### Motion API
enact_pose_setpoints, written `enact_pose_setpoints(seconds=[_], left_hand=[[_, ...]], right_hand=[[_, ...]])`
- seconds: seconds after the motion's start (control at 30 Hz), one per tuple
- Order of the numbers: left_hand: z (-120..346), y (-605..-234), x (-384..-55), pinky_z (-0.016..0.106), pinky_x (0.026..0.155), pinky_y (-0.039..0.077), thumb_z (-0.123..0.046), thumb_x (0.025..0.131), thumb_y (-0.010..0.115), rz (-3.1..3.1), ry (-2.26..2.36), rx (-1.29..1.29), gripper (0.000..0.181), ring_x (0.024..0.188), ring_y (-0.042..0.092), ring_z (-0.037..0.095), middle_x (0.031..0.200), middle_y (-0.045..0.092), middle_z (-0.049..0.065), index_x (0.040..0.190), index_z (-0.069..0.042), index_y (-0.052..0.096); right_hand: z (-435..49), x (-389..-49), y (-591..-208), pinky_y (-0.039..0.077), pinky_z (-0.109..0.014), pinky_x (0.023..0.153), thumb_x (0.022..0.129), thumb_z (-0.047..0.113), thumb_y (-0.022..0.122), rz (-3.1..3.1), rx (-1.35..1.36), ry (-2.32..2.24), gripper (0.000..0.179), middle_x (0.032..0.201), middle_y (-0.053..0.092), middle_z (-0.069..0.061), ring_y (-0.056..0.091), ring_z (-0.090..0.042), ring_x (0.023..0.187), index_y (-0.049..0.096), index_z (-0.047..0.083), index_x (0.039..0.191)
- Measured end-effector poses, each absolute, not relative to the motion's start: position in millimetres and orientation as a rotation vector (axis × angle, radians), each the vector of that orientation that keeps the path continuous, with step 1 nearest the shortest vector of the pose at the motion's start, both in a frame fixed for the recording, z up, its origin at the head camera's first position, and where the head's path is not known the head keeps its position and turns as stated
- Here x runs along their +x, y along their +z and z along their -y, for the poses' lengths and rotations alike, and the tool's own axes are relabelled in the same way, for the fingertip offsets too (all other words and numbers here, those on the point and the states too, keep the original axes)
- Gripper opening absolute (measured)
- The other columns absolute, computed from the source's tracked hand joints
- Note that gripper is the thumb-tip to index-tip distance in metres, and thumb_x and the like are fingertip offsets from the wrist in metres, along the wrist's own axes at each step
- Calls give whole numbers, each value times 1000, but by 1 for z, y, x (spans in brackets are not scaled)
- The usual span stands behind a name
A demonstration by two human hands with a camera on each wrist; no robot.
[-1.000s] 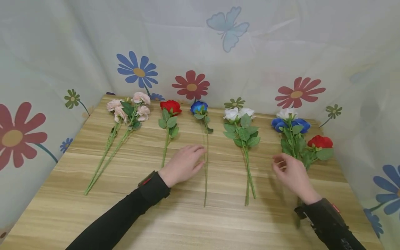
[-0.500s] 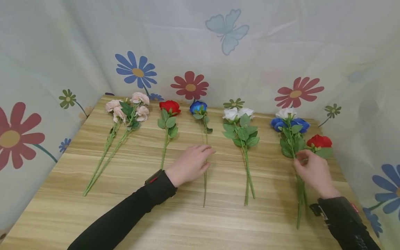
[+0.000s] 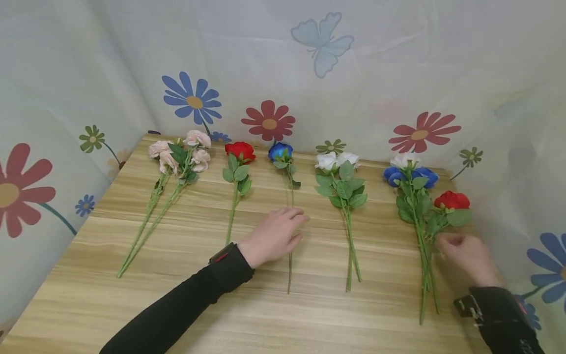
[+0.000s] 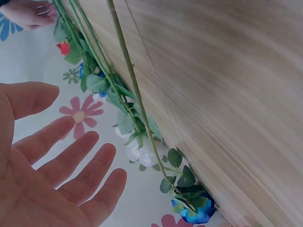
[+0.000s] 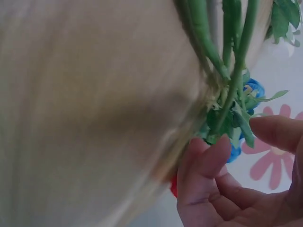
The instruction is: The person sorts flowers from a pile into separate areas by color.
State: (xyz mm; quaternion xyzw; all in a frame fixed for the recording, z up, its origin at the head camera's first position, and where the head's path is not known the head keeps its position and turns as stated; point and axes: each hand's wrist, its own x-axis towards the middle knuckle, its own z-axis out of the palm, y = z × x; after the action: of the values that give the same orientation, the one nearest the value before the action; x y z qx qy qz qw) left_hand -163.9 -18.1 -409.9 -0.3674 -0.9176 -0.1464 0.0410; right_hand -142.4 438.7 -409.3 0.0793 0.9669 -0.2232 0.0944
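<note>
In the head view my left hand [image 3: 276,233] hovers over the thin stem of a single blue rose [image 3: 280,152]. Its fingers are spread and hold nothing, as the left wrist view shows, with the stem [image 4: 135,85] beyond them. My right hand [image 3: 468,255] is just right of a bunch at the table's right side. That bunch has a red rose [image 3: 452,200], blue roses [image 3: 425,177] and a white rose [image 3: 404,160], their green stems crossing. In the right wrist view the loosely bent fingers [image 5: 201,175] and thumb stand apart near the leaves, with nothing visibly between them.
Two white roses [image 3: 327,161] with crossed stems lie between my hands. To the left are a single red rose [image 3: 240,151] and pale pink flowers [image 3: 199,139] on two long stems. A flower-printed cloth [image 3: 376,88] hangs behind the wooden table [image 3: 247,314].
My right hand has moved right, across the right-hand bunch to its outer side, uncovering the stems. The left hand has drifted slightly right. The flowers look unmoved.
</note>
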Motion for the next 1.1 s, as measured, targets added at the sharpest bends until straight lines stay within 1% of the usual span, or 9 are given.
enact_pose_setpoints(seconds=[0.1,0.2,0.3,0.43,0.53,0.7,0.9,1.0,1.1], left_hand=[[17,-410,-163,41,103,40,-23,93,59,2819,-453,-1126,41,122,48,26,132,53,10,131,-10,54],[17,-410,-162,41,103,40,-23,93,59,2825,-457,-1129,41,122,48,26,133,52,11,131,-10,54],[17,-410,-162,41,103,40,-23,93,59,2826,-458,-1131,41,122,48,26,132,52,11,131,-9,54],[17,-411,-161,41,102,41,-23,93,59,2816,-465,-1135,40,120,49,26,131,54,11,130,-8,55],[17,-412,-161,41,102,42,-23,93,58,2810,-465,-1140,40,120,50,26,131,54,12,130,-8,55],[17,-413,-161,41,101,42,-23,93,59,2803,-470,-1153,41,120,50,27,132,53,12,131,-8,54],[17,-415,-161,41,99,43,-23,93,60,2791,-487,-1152,41,119,51,28,131,54,12,130,-8,55],[17,-416,-161,40,99,44,-23,93,60,2783,-479,-1154,40,117,52,27,130,54,12,130,-8,55],[17,-417,-162,40,98,44,-24,93,59,2784,-473,-1155,41,117,52,27,130,55,11,130,-8,55]], right_hand=[[-441,-143,-410,47,-55,76,96,52,39,-2764,248,-657,75,101,65,-29,56,-49,98,48,-17,125],[-441,-147,-414,47,-55,80,97,50,39,-2706,269,-720,76,95,68,-25,62,-42,92,43,-20,127],[-440,-149,-418,51,-45,78,98,45,42,-2668,297,-804,74,86,70,-19,67,-26,79,42,-24,125],[-437,-150,-422,50,-27,66,98,39,44,-2659,306,-845,69,81,70,-13,63,-10,69,44,-26,121],[-435,-151,-422,48,-24,63,97,35,46,-2665,285,-847,63,77,70,-10,60,-8,67,49,-25,116],[-429,-150,-423,44,-27,61,97,32,48,-2710,237,-820,54,69,66,-4,55,-10,66,57,-21,106],[-424,-151,-426,44,-27,60,96,33,49,-2745,225,-817,54,66,65,-3,56,-10,64,58,-20,107],[-422,-152,-427,43,-26,57,96,33,50,-2736,246,-821,51,63,62,0,54,-11,62,61,-17,95],[-421,-152,-427,42,-26,56,96,34,51,-2728,269,-828,45,61,58,2,52,-12,61,63,-8,83]])
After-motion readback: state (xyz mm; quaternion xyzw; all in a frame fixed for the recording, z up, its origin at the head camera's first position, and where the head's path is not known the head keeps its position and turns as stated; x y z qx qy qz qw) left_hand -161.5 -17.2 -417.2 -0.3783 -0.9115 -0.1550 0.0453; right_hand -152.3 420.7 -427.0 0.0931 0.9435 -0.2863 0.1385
